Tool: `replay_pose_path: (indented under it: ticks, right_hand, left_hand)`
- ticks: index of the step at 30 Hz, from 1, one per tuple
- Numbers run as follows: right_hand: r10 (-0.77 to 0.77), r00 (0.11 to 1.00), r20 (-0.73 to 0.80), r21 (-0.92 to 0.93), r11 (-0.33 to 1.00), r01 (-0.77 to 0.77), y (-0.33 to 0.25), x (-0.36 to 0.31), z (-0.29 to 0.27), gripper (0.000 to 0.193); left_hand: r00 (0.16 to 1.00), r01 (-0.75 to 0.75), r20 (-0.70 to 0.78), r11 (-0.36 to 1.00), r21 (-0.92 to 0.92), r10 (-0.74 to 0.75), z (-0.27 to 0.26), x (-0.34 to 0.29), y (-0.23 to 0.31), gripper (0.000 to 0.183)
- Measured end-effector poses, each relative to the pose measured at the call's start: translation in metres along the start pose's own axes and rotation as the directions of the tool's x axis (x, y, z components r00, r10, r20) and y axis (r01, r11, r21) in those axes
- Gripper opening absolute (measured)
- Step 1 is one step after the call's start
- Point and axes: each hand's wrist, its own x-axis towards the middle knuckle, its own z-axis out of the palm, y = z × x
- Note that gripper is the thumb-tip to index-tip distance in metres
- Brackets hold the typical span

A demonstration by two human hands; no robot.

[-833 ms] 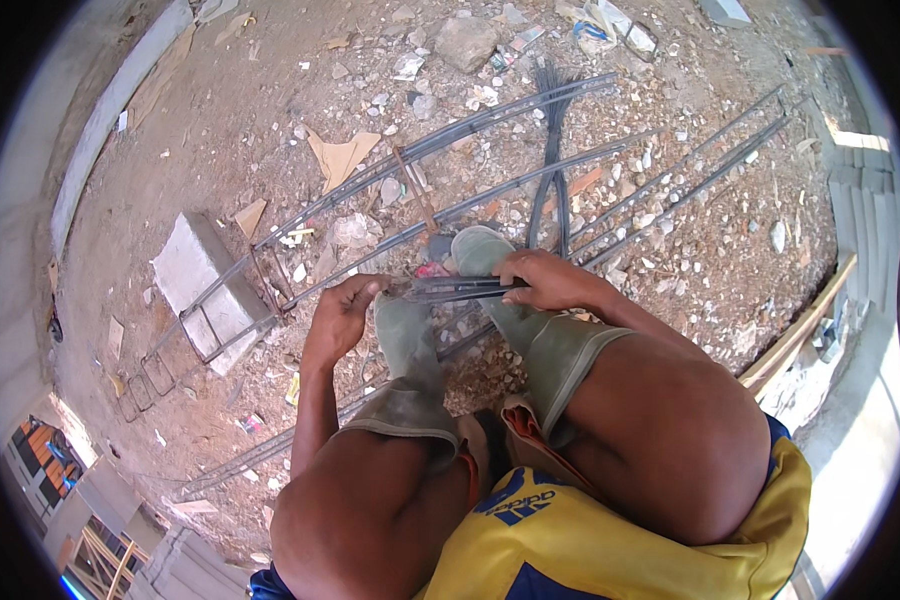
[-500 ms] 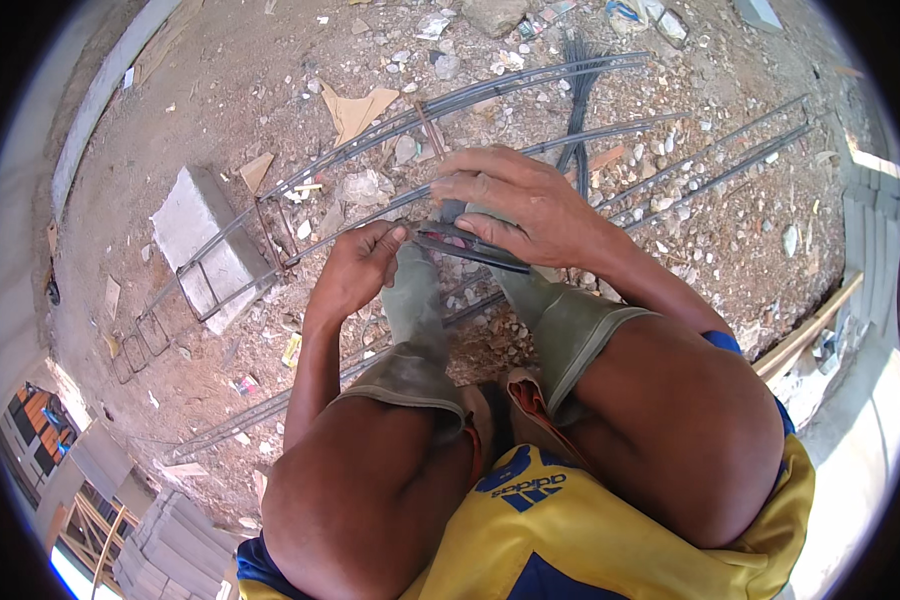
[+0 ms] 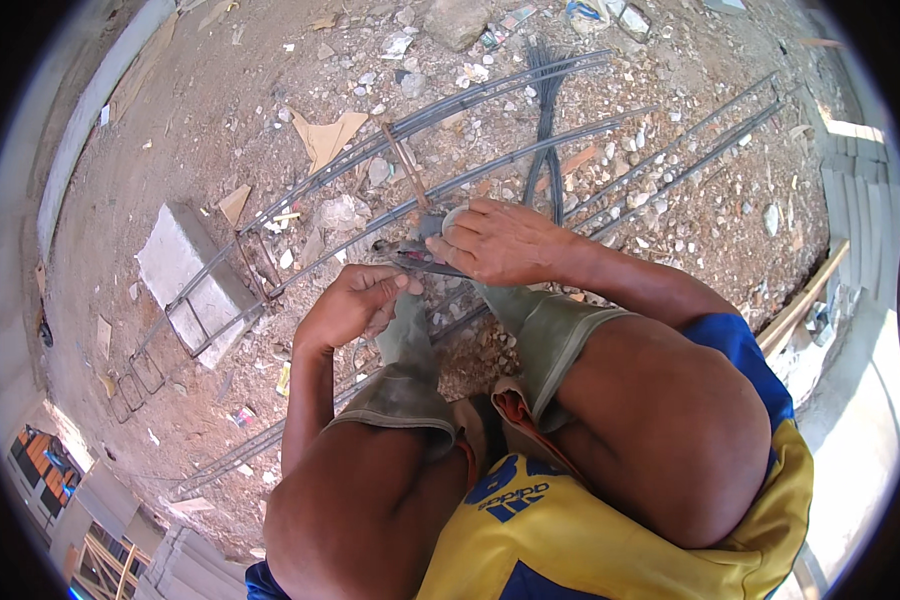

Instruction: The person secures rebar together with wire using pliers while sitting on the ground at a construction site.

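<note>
My right hand (image 3: 505, 240) is curled over a dark two-handled tool that looks like pincers (image 3: 432, 264); its fingers hide part of it. Thumb and fingertips of my left hand (image 3: 355, 302) are pinched together just below the tool's left end, and whatever they hold is too small to make out. Both hands are in front of my knees, over my green rubber boots (image 3: 407, 335). Beneath and beyond them runs a long cage of steel reinforcing bars (image 3: 330, 255). A rusty stirrup (image 3: 406, 168) crosses its bars just beyond my right hand.
A pale concrete block (image 3: 170, 250) lies under the cage's left part. A bundle of dark wire (image 3: 545, 110) rests across the bars at the far right. Stones, cardboard scraps (image 3: 328, 138) and litter cover the dirt. Grey slabs (image 3: 855, 205) and a wooden plank (image 3: 805, 300) are at the right.
My right hand has come down and closed over the tool, from being raised with fingers spread. The left hand has moved slightly nearer to me. The view has shifted a little.
</note>
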Motion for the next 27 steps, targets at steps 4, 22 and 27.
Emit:
replay_pose_path:
  ticks: [4,22,27]
  right_hand:
    - [0.024,0.983,0.183,0.046,0.998,-0.033,0.000,-0.001,-0.014,0.040]
    - [0.519,0.718,0.463,0.868,-0.100,-0.487,0.021,-0.009,-0.011,0.025]
    - [0.581,0.794,-0.179,0.601,0.703,-0.380,0.012,-0.004,-0.011,0.028]
  left_hand:
    - [1.000,0.007,-0.001,1.000,0.004,-0.007,-0.002,0.000,0.005,0.031]
    - [0.858,-0.207,0.008,0.332,0.920,0.513,-0.003,0.010,0.076,0.019]
    - [0.829,-0.249,0.170,0.080,0.965,0.533,-0.028,0.026,0.117,0.013]
